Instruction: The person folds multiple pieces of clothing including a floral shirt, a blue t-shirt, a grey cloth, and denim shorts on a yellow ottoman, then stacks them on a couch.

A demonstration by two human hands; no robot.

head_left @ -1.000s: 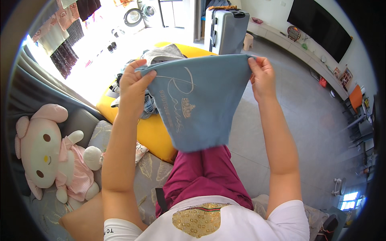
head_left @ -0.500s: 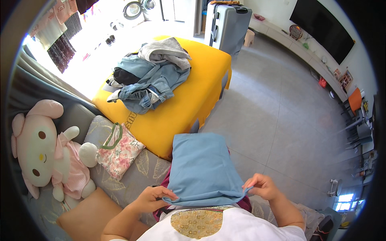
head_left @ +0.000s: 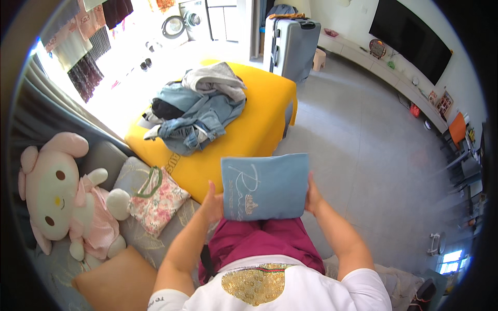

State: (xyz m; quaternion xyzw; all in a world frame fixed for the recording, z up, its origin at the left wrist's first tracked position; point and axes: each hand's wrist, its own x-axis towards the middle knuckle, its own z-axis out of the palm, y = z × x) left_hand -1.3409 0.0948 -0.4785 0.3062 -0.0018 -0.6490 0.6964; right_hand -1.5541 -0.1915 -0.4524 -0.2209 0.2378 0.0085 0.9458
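Observation:
A folded blue garment (head_left: 267,186), now a neat rectangle with pale script lettering and a small crown print on top, is held up over my lap. My left hand (head_left: 211,206) grips its left edge, thumb up and the other fingers partly hidden. Along the opposite edge, my right hand (head_left: 312,197) holds it, its fingers mostly behind the fabric. Beyond it, on a yellow-covered ottoman (head_left: 264,109), lies a loose heap of clothes (head_left: 202,111), blue denim with a grey piece on top. A folded floral garment (head_left: 158,205) with a green band rests on the sofa at left.
A large pink and white plush toy (head_left: 67,192) leans at the sofa's left end, beside an orange-tan cushion (head_left: 116,280). A grey suitcase (head_left: 294,49) stands behind the ottoman. Grey tiled floor (head_left: 358,155) spreads to the right, toward a low white TV bench (head_left: 358,57).
The blue garment went from spread over my lap to a smaller rectangle, raised and farther from my body, print showing. Both hands moved forward from its near corners to its sides.

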